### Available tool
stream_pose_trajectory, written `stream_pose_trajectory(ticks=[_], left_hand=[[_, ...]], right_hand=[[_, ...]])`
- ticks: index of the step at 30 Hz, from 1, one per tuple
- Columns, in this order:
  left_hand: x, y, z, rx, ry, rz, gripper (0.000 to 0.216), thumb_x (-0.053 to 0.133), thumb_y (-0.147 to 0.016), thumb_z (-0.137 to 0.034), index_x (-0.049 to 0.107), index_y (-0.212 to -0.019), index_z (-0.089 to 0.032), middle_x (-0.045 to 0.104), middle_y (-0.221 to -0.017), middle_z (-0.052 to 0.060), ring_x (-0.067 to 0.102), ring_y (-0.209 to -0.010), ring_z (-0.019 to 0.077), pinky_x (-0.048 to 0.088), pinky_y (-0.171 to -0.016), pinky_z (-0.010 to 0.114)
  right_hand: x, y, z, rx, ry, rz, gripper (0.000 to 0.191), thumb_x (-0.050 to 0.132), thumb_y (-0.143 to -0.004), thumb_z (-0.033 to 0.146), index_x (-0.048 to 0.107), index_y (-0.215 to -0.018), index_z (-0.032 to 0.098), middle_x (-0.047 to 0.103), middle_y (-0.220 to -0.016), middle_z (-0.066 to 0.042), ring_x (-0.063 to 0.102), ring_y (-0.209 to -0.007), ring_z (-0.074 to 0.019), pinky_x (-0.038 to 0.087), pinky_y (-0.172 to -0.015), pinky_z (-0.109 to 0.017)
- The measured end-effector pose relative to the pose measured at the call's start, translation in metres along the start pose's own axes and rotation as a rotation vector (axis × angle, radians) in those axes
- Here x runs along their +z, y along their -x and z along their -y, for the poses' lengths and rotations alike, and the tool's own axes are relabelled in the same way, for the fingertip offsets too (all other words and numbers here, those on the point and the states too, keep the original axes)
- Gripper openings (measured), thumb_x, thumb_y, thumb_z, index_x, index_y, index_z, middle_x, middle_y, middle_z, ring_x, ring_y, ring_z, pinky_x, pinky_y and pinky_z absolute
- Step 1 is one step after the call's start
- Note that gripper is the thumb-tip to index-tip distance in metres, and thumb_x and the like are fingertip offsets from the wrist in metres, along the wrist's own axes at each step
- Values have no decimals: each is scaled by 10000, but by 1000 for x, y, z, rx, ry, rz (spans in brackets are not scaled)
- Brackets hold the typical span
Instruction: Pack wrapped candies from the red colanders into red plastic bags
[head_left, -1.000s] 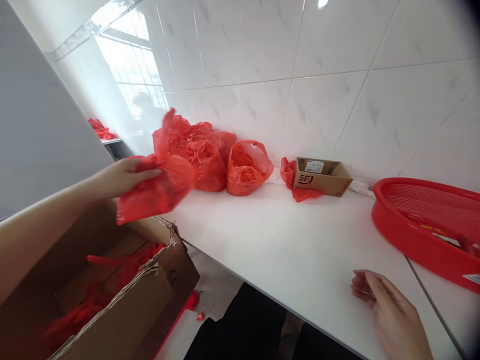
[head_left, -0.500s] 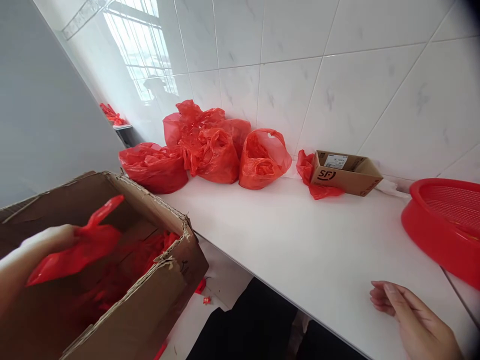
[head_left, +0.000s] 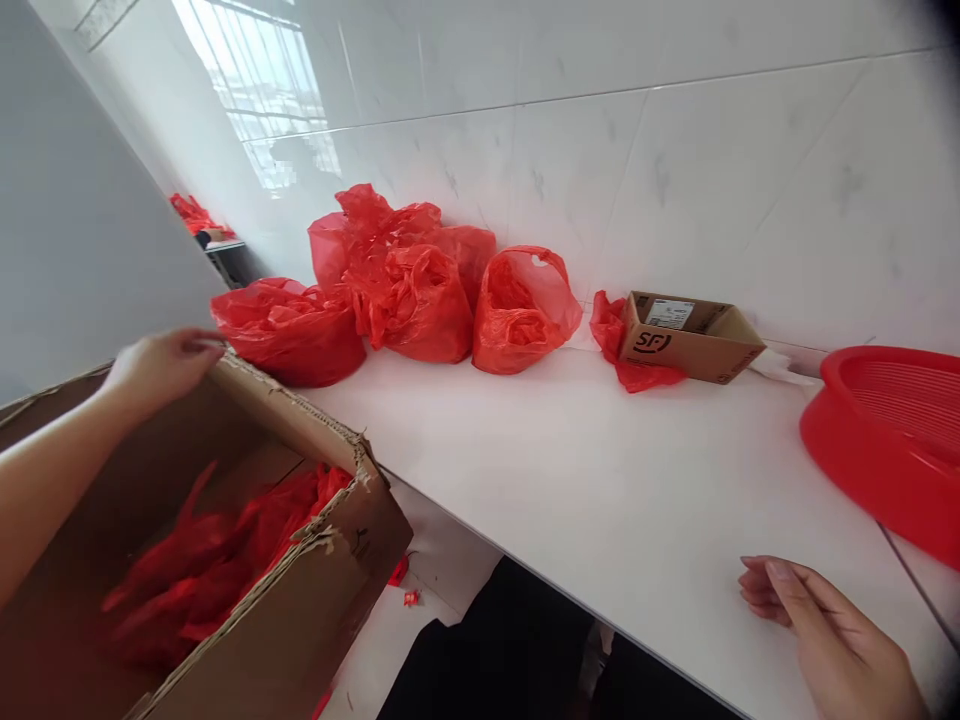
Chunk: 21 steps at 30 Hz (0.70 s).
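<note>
My left hand [head_left: 161, 365] hovers over the far rim of a big open cardboard box [head_left: 330, 520], fingers loosely curled and holding nothing. Its fingertips are close to a filled red plastic bag [head_left: 289, 330] on the white counter [head_left: 585, 480]. Crumpled red plastic bags [head_left: 202, 570] lie inside the box. My right hand [head_left: 825, 640] rests on the counter's near edge at the lower right, fingers loosely bent and empty.
More stuffed red bags [head_left: 420, 300] and an open-topped one [head_left: 525, 310] stand against the tiled wall. A small brown carton [head_left: 690, 340] lies on a red bag further right. A red plastic basket [head_left: 885, 440] is at the right edge. A grey panel [head_left: 75, 230] closes the left.
My left hand set a red bag on the counter, dropped another red bag into the cardboard box, and rose to the box's far rim. My right hand stayed put.
</note>
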<state>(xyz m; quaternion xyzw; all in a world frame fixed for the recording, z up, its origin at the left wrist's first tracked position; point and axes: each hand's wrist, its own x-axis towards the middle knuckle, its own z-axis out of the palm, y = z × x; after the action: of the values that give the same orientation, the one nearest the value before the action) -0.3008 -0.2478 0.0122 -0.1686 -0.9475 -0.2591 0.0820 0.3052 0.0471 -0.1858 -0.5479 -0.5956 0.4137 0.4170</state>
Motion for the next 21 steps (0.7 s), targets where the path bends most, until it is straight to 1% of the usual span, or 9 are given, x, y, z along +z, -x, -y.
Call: stream_pose_trajectory(ticks=[2,3,6,8,11,13,15,18,21], left_hand=[[3,7,-63,152,109,-17,381,484,-857,-374,580,-1215,-287,689,-1031,-31,613,-836,128,474,-875,298],[7,17,-97,266,174,10,394,476,-870,-414,567,-1238,-306,683,-1084,-35,623,-858,116,485,-849,268],[30,58,-197,757,248,-34,307,524,-865,-360,647,-1117,-236,683,-1099,17,616,-979,162,459,-915,301],[53,82,-254,997,169,45,300,465,-901,-307,632,-1137,-230,641,-1185,42,572,-1088,204,437,-958,349],[95,98,-317,1070,138,154,282,463,-911,-248,639,-1130,-257,613,-1244,36,530,-1174,250,424,-975,384],[123,95,-342,1004,127,212,309,466,-920,-216,604,-1195,-237,568,-1308,74,540,-1173,271,445,-949,403],[147,88,-353,890,103,287,363,533,-914,-260,538,-1272,-205,535,-1329,112,573,-1119,270,482,-908,441],[171,83,-349,738,73,428,374,593,-897,-334,553,-1230,-169,586,-1229,103,611,-1027,231,527,-853,445],[179,84,-338,651,136,472,315,591,-900,-333,589,-1174,-177,611,-1179,82,622,-1005,220,534,-836,406]], right_hand=[[1,3,8,61,4,29,480,627,-760,626,696,-951,191,703,-892,-64,661,-804,-224,540,-764,-357],[2,5,11,72,-9,41,503,611,-765,640,692,-987,196,698,-887,-58,653,-806,-217,537,-772,-350],[3,6,17,37,-91,58,589,556,-806,643,625,-1210,219,688,-877,-44,630,-776,-193,540,-742,-325],[4,7,20,20,-140,51,672,534,-823,640,516,-1353,228,692,-896,-46,621,-753,-188,544,-714,-321],[5,7,25,8,-174,46,739,540,-825,630,425,-1425,214,697,-931,-58,614,-721,-183,545,-704,-325],[5,8,28,5,-181,60,743,556,-821,619,416,-1424,207,696,-931,-59,608,-711,-180,540,-701,-320],[5,8,31,7,-188,75,726,570,-817,608,428,-1405,205,693,-907,-53,600,-699,-177,536,-691,-314],[6,8,33,8,-209,88,652,595,-806,586,494,-1338,223,691,-852,-36,598,-683,-175,535,-682,-307],[9,8,33,0,-241,93,561,623,-779,575,585,-1221,231,680,-783,-22,600,-655,-174,532,-653,-300]])
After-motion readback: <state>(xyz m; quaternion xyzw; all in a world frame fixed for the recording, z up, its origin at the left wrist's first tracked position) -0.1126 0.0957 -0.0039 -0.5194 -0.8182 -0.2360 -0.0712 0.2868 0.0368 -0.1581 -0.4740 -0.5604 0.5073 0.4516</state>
